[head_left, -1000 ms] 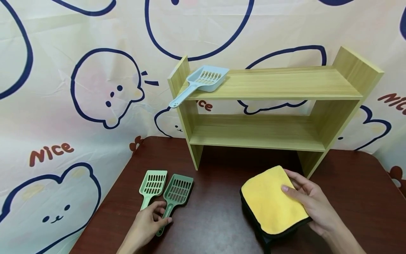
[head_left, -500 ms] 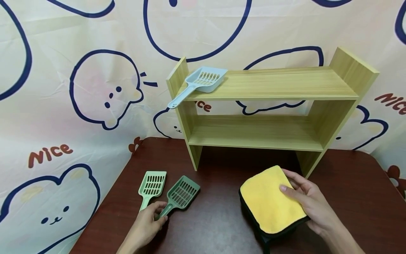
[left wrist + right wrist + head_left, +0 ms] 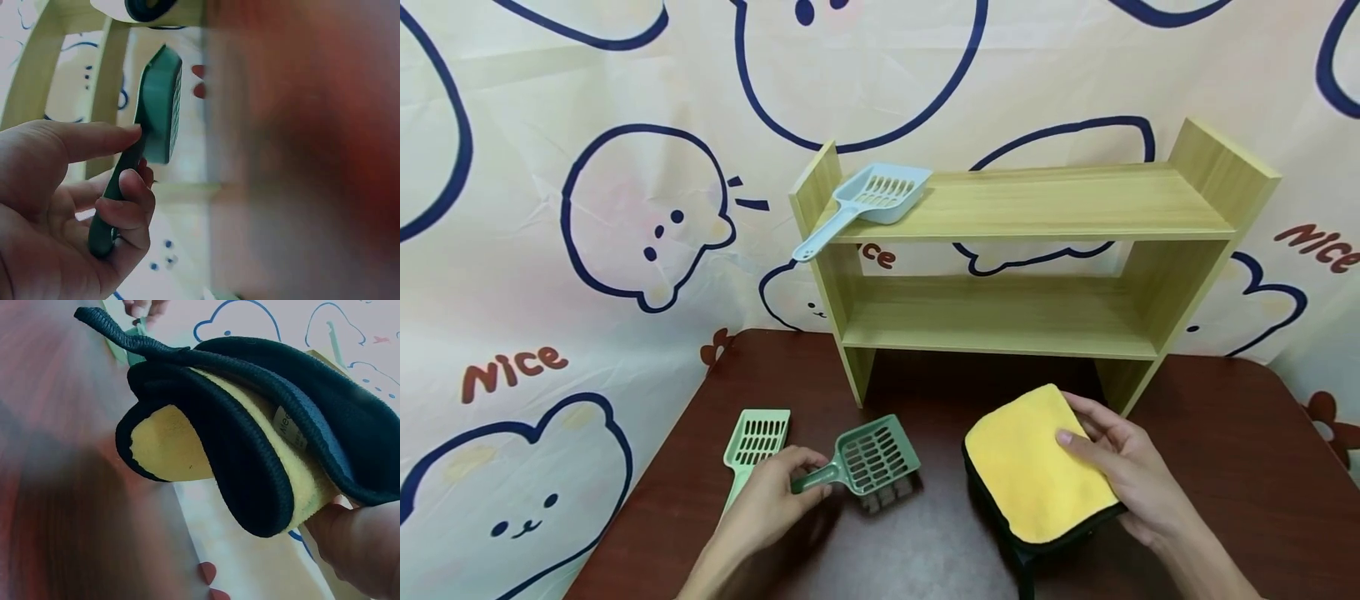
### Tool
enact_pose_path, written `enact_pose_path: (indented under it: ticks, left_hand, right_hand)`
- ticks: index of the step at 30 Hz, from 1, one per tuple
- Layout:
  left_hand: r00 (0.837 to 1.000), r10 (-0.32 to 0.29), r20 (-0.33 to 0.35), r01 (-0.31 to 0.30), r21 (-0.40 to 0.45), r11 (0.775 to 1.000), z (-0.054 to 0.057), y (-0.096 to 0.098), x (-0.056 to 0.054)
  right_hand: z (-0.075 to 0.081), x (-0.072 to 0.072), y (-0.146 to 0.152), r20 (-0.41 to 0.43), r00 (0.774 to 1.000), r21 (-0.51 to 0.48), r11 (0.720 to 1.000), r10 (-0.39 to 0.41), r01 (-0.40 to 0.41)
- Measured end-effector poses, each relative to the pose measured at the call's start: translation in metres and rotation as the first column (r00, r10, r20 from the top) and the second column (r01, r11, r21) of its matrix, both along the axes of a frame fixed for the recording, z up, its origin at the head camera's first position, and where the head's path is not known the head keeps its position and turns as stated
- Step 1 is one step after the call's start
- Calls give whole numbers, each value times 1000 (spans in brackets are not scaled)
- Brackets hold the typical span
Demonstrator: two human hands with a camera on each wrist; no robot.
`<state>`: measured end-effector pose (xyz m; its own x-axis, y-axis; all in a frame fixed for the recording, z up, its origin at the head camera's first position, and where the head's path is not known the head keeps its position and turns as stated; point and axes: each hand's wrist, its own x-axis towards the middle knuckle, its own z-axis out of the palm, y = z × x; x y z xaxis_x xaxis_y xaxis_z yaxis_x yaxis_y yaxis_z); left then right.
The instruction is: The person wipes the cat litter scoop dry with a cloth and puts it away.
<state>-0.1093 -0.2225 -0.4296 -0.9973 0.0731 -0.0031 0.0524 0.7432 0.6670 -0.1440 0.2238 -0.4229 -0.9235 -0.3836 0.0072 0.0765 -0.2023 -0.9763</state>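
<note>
A dark green litter scoop point(image 3: 874, 457) is gripped by its handle in my left hand point(image 3: 775, 500), its slotted head held above the table and pointing right. In the left wrist view my fingers curl round the handle, and the scoop point(image 3: 159, 103) shows edge-on. A light green litter scoop point(image 3: 758, 437) lies on the table just behind the left hand, which hides part of its handle. My right hand point(image 3: 1123, 475) pinches a folded yellow cloth point(image 3: 1037, 467) with black edging, thumb on top. In the right wrist view the cloth's point(image 3: 250, 425) stacked folds and a white tag appear.
A two-tier wooden shelf point(image 3: 1000, 308) stands at the back of the dark red-brown table point(image 3: 925, 542). On its top board, at the left, lies a light blue litter scoop point(image 3: 880, 196), handle overhanging the front edge. A patterned cloth backdrop point(image 3: 625, 350) hangs behind.
My left hand has lifted the dark green scoop off the table and swung its head to the right. The right hand and the yellow cloth stay nearly still.
</note>
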Motion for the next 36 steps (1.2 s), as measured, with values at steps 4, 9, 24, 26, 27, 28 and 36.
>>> enact_pose_path:
  ticks: [4, 9, 24, 26, 27, 28, 36]
  left_hand:
    - [995, -62, -78, 62, 4, 998, 11, 11, -13]
    - [983, -99, -156, 100, 3, 995, 25, 24, -27]
    - [945, -213, -248, 230, 41, 972, 59, 49, -56]
    - [938, -225, -262, 244, 40, 969, 63, 53, -59]
    - [935, -232, -267, 252, 43, 967, 64, 56, -61]
    - [933, -238, -272, 259, 46, 965, 66, 58, -62]
    - [926, -219, -309, 256, 84, 963, 75, 75, -72]
  right_hand:
    - [5, -1, -1, -13, 999, 28, 999, -30, 30]
    - [9, -2, 2, -14, 999, 23, 998, -51, 51]
    - [28, -13, 11, -44, 989, -24, 989, -144, 144]
    - [32, -17, 12, -49, 987, -31, 988, -155, 153]
    - [34, -18, 12, -49, 986, -37, 987, -161, 159]
    - [36, -20, 12, -50, 984, -42, 985, -168, 166]
    - [46, -32, 15, -68, 984, -36, 986, -167, 165]
